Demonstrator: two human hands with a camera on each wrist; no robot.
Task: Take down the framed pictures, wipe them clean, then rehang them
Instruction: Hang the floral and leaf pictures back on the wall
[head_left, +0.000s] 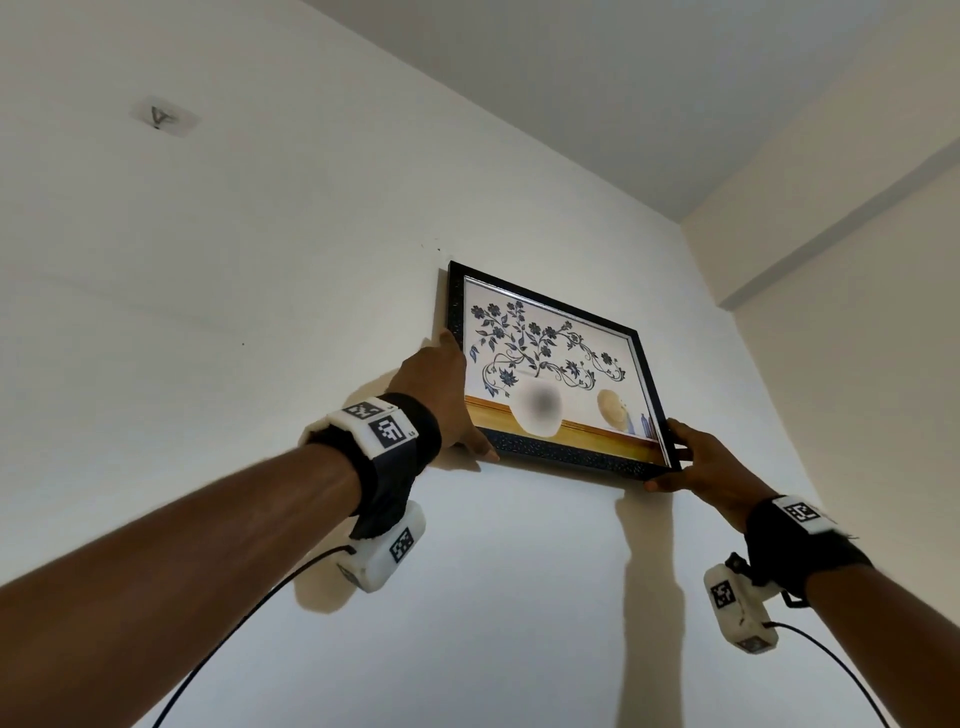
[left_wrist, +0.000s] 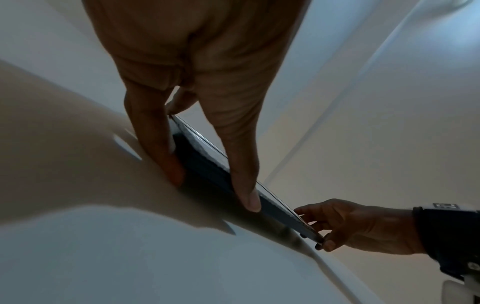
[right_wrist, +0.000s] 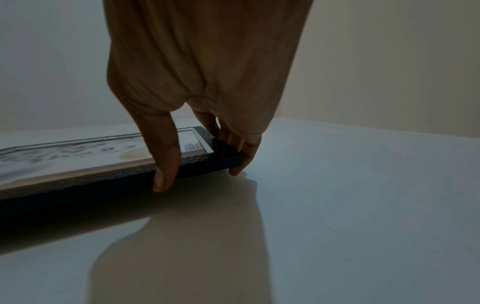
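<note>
Reaching overhead, a person held one framed picture (head_left: 550, 364) against the white wall (head_left: 260, 260), the only frame in view. The wall, the largest thing shown, met a second wall (head_left: 857, 260) at a corner to the right, beneath the ceiling (head_left: 623, 78). The black-framed print, showing blue flowers in a vase, sat tilted, its right side lower than its left. Two hands gripped it: the left hand (head_left: 439, 395) clasped the lower left corner, thumb along the bottom edge and fingers up the left side, while the right hand (head_left: 704, 467) pinched the lower right corner, thumb on the bottom edge and fingers curled round the side. Each wrist wore one black strap carrying white marker blocks, and one cabled camera unit (head_left: 382, 556) hung under each. A single small hook (head_left: 161, 117) was stuck high on the wall, well apart to the left of the frame, carrying nothing.
</note>
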